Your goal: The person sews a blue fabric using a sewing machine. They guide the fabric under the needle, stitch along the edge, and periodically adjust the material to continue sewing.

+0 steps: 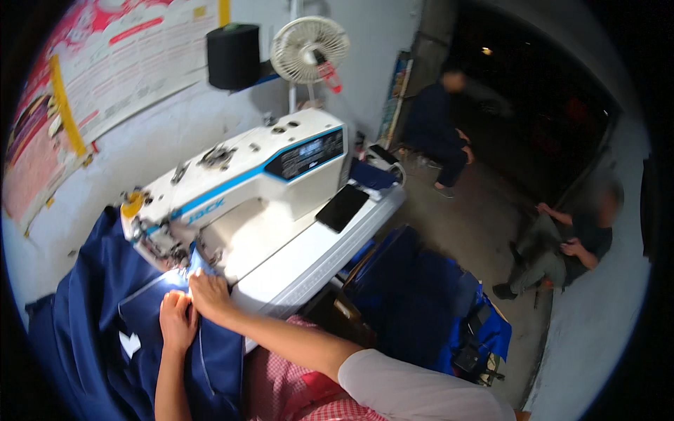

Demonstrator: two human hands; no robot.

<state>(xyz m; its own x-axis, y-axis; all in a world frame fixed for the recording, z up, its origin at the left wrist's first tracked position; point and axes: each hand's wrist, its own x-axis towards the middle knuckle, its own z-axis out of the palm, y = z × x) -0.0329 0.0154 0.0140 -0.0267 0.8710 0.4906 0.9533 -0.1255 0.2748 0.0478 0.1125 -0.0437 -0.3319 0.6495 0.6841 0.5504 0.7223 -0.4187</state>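
The left hand (177, 321) rests half-curled on navy cloth (95, 302) spread beneath it, the right hand (209, 291) bunched just beside, the sewing machine (235, 168) beyond; whether either grips, I can't tell

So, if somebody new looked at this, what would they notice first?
Probably the big white sewing machine, just left of the picture's middle. Next, the left hand and right hand, close together at the dark blue cloth, beside the bright light under the machine's left end. Up above, a round fan beside a fat black thread spool might catch the eye too.
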